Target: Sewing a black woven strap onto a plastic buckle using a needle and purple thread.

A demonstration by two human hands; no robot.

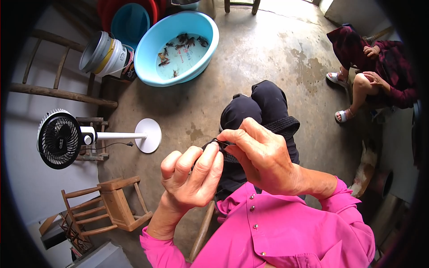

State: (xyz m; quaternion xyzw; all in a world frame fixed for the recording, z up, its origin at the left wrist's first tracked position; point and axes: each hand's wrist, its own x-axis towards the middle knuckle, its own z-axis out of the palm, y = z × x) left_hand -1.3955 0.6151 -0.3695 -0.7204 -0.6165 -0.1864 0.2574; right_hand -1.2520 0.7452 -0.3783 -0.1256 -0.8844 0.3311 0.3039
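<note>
Above my lap, the fingertips of my left hand (pixel 192 176) pinch the edge of a dark piece (pixel 218 141), partly hidden by the fingers. My right hand (pixel 264 160) meets it from the other side, thumb and forefinger closed on a thin dark strand (pixel 228 144). Whether the strand is a cord or a tool is too small to tell. A black braided strap (pixel 283 127) lies across my knees in dark trousers (pixel 241 112) and runs beneath my right hand. Its link to the pinched piece is hidden.
A blue basin (pixel 144 63) of shallow water holds several crayfish (pixel 182 38). Stacked buckets (pixel 109 55), a white-stemmed fan (pixel 122 135) and a wooden chair (pixel 117 204) stand left. At right sits another person (pixel 395 73); a cat (pixel 365 167) lies nearby.
</note>
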